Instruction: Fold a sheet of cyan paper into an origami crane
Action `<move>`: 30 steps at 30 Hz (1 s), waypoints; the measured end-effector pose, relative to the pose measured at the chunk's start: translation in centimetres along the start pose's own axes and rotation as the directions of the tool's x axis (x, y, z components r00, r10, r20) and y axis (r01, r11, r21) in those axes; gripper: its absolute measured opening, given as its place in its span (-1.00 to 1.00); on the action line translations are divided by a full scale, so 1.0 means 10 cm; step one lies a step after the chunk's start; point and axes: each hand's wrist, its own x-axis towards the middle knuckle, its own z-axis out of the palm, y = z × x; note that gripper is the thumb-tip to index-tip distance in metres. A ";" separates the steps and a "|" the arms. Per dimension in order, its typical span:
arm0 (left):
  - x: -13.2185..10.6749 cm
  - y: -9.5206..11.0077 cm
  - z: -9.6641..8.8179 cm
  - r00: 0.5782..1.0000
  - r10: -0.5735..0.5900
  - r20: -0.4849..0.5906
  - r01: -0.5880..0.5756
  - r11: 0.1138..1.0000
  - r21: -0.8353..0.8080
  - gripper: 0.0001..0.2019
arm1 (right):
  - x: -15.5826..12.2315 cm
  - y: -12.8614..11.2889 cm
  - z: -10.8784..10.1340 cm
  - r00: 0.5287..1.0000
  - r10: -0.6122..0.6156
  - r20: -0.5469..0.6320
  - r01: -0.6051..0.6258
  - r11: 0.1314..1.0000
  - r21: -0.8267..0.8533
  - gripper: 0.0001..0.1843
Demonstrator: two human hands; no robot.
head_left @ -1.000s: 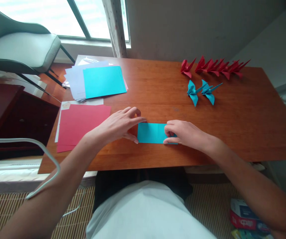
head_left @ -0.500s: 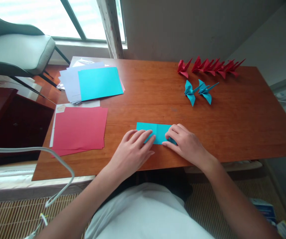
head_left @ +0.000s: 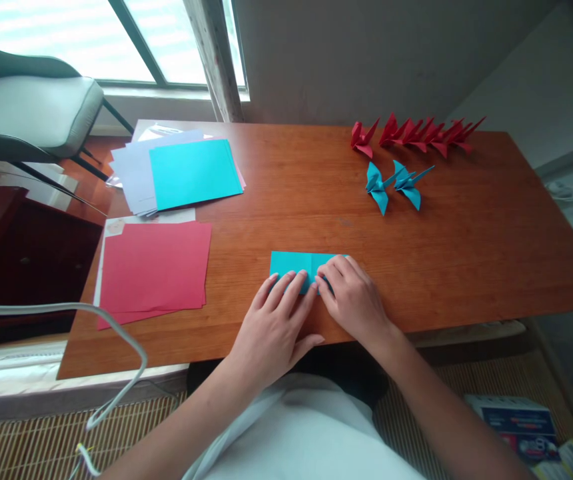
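Blue folded paper (head_left: 289, 261) lies flat on the table (head_left: 276, 213), lower middle of the frame, near the table's front edge. Long strip, vertical crease about midway.

Left hand (head_left: 272, 327): open, fingers spread, fingertips on the strip's left half, thumb off the paper. Right hand (head_left: 350, 290): fingers curled over the right half, thumb tip near the crease. Can't tell if it's pinching or only pressing; the hand hides that end.

Handling, my read: very light, fairly stiff for paper, takes a crease. Likely slides on smooth wood if pushed sideways, and tears or wrinkles if forced. Best hold: flat fingertips on one half, thumb and finger at the short edge or a corner of the other.

Around it: red sheets (head_left: 154, 267) to the left, blue sheets (head_left: 194, 175) upper left on top of white sheets (head_left: 134, 177). Row of red paper cranes (head_left: 435, 138) upper right, blue paper cranes (head_left: 377, 190) just below them; those look easy to crush. All well apart from the strip. White cable (head_left: 127, 335) loops across the lower left, near the left forearm; could snag. Otherwise the hands themselves are the main obstruction, covering the strip's near edge.
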 end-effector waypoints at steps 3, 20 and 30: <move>0.00 -0.01 0.01 1.000 0.000 0.004 0.000 1.000 -0.013 -0.27 | 0.01 0.00 0.03 1.000 0.014 -0.011 -0.014 1.000 -0.018 -0.83; -0.02 0.02 -0.04 0.999 -0.026 0.018 0.026 1.000 0.010 -0.31 | 0.01 0.01 0.05 1.000 0.016 -0.023 -0.016 1.000 0.015 -0.84; -0.16 0.03 -0.05 0.999 -0.044 -0.007 0.045 0.998 0.048 -0.32 | 0.01 0.03 0.06 0.999 0.021 -0.025 -0.020 1.000 0.023 -0.82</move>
